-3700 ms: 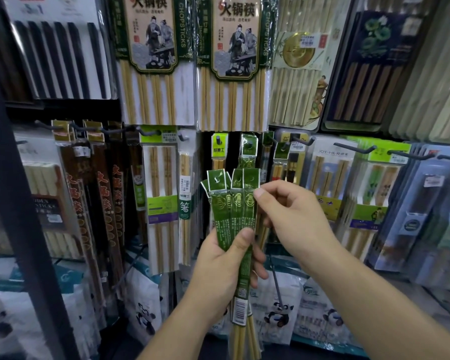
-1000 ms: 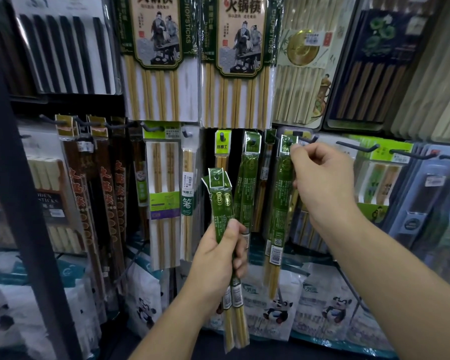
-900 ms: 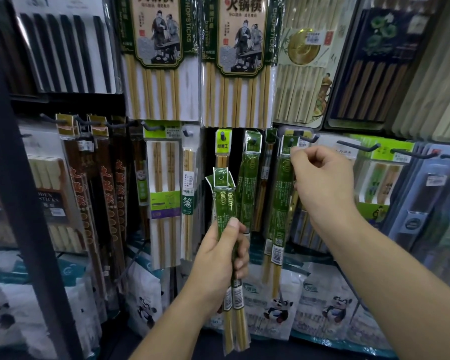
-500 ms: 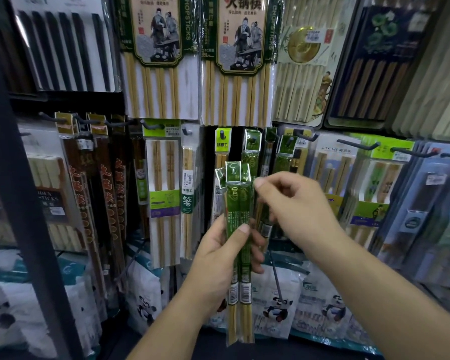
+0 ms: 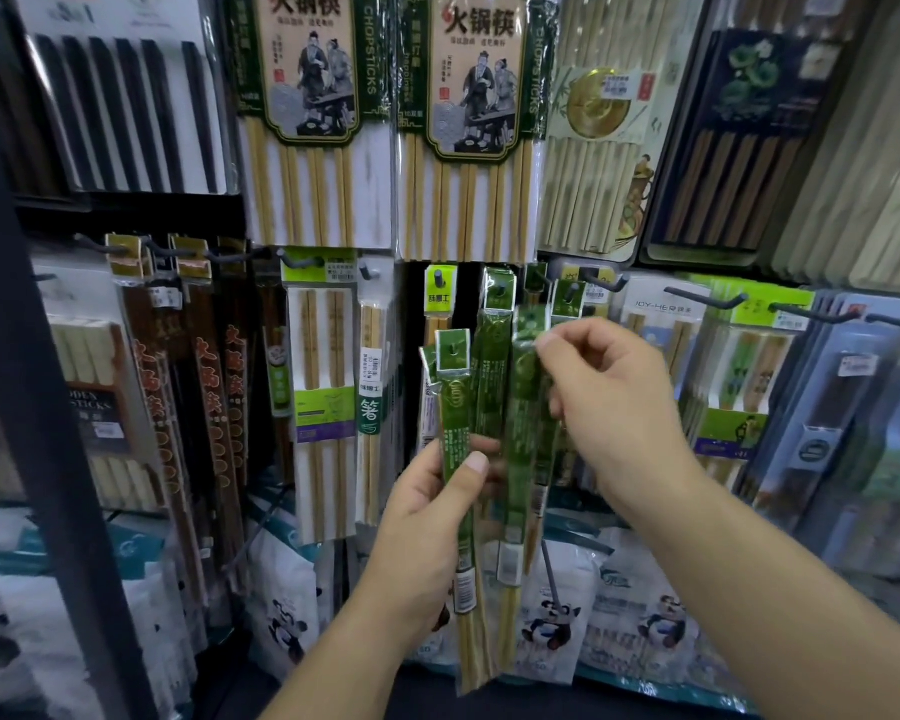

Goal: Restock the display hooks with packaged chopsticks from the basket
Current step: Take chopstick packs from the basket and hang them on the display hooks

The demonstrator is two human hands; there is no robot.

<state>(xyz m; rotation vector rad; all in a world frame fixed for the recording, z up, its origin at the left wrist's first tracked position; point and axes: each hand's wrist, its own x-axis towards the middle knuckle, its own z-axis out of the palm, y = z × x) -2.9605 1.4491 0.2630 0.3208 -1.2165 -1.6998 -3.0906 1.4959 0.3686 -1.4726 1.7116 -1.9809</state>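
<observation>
The display hook (image 5: 572, 289), with a green header card on it, is the mark here. Above it hang two big bamboo chopstick packs (image 5: 468, 122) with printed figures. Left of it a neighbouring hook (image 5: 500, 291) carries more green packets. Right of it a dark bare hook (image 5: 697, 299) juts over pale packs, and below it lie panda-printed bags (image 5: 557, 615). Far left of it a dark post (image 5: 48, 407) crosses the shelving.

Half a second ago both hands met on one bunch. Since then the right hand (image 5: 609, 392) has drawn the lifted packet (image 5: 521, 407), now blurred, clear of it and up toward the hook.

That hand sits just below the hook, its grip a fingertip-and-thumb pinch on the packet's top, and its knuckles hide the stock hanging there. The left hand (image 5: 427, 522), lower left of the hook, grips the remaining packets (image 5: 455, 433) upright, thumb across the front.
</observation>
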